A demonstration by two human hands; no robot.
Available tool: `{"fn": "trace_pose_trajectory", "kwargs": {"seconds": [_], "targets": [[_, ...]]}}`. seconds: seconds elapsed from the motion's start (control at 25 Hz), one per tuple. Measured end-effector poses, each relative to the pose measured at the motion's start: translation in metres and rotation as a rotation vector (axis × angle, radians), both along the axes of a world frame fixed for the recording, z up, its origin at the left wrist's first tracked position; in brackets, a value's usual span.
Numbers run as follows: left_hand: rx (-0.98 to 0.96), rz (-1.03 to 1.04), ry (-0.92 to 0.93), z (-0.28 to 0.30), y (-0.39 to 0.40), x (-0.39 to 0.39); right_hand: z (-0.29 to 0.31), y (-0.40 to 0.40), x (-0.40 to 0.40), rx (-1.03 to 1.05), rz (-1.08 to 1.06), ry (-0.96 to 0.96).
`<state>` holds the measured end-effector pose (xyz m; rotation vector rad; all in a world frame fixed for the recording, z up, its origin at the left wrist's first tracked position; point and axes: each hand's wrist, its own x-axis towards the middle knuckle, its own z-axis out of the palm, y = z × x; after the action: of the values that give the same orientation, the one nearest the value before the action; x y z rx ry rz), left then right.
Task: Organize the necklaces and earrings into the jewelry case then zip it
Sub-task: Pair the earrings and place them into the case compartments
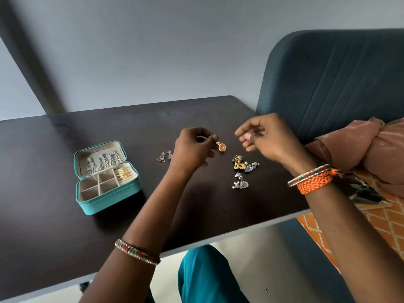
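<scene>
Teal case (107, 191): we see it open at centre left of the dark bench (54, 215), chains hung in its lid, gold pieces in one back compartment, front compartments bare.
Left hand (193, 147): at frame centre, we judge its curled fingers pinch a small gold pendant (222, 147) that hangs just off the fingertips.
Right hand (265, 136): near it to the right, fingers loosely curled; whether it holds a fine chain we cannot tell.
Loose pieces: silver earrings (165, 156) left of the left hand; a gold and silver cluster (242, 169) below the right hand.
Risk: we think the pendant could slip from so light a pinch, or any thin chain could snag the cluster below.
Risk two: we fear the small earrings get swept off by a forearm.
</scene>
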<state>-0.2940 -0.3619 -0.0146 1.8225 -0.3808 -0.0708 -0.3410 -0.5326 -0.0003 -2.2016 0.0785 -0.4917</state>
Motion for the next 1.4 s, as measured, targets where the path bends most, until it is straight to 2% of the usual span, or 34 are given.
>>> {"fn": "trace_pose_trajectory", "kwargs": {"seconds": [0.16, 0.28, 0.36, 0.44, 0.56, 0.68, 0.76, 0.88, 1.04, 1.2, 1.4], "targets": [[-0.024, -0.08, 0.003, -0.023, -0.001, -0.023, -0.025, -0.01, -0.016, -0.008, -0.106, -0.051], [-0.039, -0.04, 0.005, -0.04, -0.002, -0.024, -0.05, -0.019, -0.018, -0.025, -0.181, -0.047], [-0.028, 0.003, -0.005, -0.045, -0.002, -0.022, -0.06, -0.022, -0.017, -0.007, -0.146, -0.05], [0.055, 0.02, -0.073, -0.048, -0.001, -0.02, -0.061, -0.02, -0.016, 0.037, -0.091, -0.065], [0.307, 0.014, -0.303, -0.052, -0.003, -0.025, -0.061, -0.019, -0.014, 0.074, -0.085, -0.072], [0.443, 0.015, -0.456, -0.053, -0.005, -0.033, -0.064, -0.022, -0.016, 0.035, -0.09, 0.009], [0.442, 0.024, -0.472, -0.053, -0.005, -0.033, -0.066, -0.023, -0.019, -0.063, -0.097, 0.064], [0.435, 0.011, -0.481, -0.055, -0.004, -0.033, -0.067, -0.021, -0.027, -0.153, -0.131, 0.03], [0.378, -0.013, -0.453, -0.055, -0.003, -0.032, -0.068, -0.021, -0.035, -0.169, -0.18, 0.022], [0.382, -0.018, -0.444, -0.057, -0.004, -0.03, -0.073, -0.019, -0.042, -0.263, -0.319, -0.029], [0.37, -0.033, -0.434, -0.06, -0.005, -0.028, -0.067, -0.013, -0.045, -0.238, -0.255, -0.094]]}}
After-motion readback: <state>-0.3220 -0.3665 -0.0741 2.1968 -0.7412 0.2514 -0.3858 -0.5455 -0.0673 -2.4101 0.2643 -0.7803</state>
